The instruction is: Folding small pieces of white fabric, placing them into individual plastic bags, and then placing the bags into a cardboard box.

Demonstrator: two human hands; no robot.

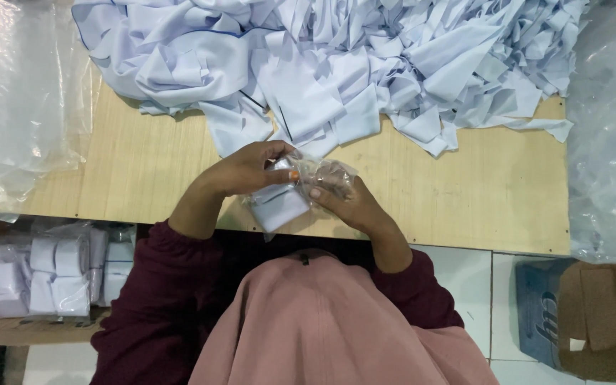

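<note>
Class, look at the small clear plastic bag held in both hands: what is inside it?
Inside the clear bag sits a folded white cloth piece. The left hand and right hand cover part of it, so any further contents stay hidden.

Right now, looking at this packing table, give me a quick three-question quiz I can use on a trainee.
1. True or false: both hands grip the same item.
2. Multiple choice: what fills the far side of the wooden table? A) metal tools B) a heap of loose white fabric pieces C) glass jars
3. Short answer: where do the already bagged white bundles sit?

Key
1. True. The left hand and right hand both hold the folded white cloth in a clear plastic bag, above the table's near edge.
2. B.
3. On a lower shelf by the person's left side, below the tabletop.
</note>
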